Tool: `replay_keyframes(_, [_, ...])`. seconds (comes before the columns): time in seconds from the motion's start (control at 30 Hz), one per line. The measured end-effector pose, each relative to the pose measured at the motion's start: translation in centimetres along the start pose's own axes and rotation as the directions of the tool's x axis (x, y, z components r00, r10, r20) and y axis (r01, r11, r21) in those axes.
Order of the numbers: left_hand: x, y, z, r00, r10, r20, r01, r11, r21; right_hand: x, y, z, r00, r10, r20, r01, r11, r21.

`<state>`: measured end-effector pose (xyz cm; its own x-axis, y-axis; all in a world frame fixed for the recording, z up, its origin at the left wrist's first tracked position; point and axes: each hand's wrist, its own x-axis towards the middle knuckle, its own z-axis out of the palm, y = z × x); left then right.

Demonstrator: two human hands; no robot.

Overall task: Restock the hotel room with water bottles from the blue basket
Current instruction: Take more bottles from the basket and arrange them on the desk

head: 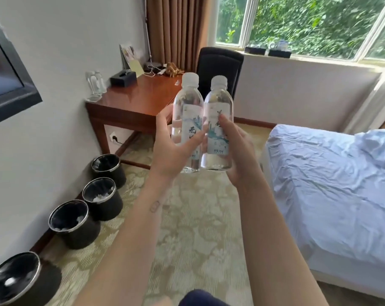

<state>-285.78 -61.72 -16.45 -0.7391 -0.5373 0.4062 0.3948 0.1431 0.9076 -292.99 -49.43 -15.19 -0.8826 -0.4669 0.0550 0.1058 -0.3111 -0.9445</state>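
Wooden desk, four bins, bed

Clear plastic bottles; glossy wooden desk.

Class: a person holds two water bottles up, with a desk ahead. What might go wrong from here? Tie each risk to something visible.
The left hand grips the left bottle low, the right hand the right bottle; they touch, so one may slip. On the desk, glasses stand at the near corner; a bottle set there might knock them. Along the wall, bins stand where a foot could catch one.
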Motion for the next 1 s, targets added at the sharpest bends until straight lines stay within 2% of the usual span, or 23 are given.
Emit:
replay_keyframes(0.17, [6.0,-3.7,0.5,0.999,-0.023,-0.027,0.024,0.999,0.038,7.3,1.2,-0.4,0.999,0.021,0.039,-0.021,1.000,-0.011])
replay_keyframes(0.4, [18.6,-8.2,0.6,0.996,0.019,-0.082,-0.015,0.999,0.050,20.3,1.2,1.1,0.997,0.000,0.078,0.007,0.996,-0.083])
replay_keyframes(0.57, [26.8,-10.7,0.9,0.990,0.072,-0.119,-0.058,0.992,0.116,29.6,1.2,2.0,0.995,0.008,0.104,-0.001,0.998,-0.061])
replay_keyframes(0.87, [38.9,-17.6,3.5,0.980,0.104,-0.170,-0.046,0.949,0.311,45.5,2.9,-0.3,0.982,0.041,0.184,-0.035,0.999,-0.032])
replay_keyframes(1.0, [45.2,-20.9,6.0,0.961,0.171,-0.218,-0.054,0.888,0.456,54.2,2.7,-1.9,0.968,0.065,0.244,-0.049,0.996,-0.071])
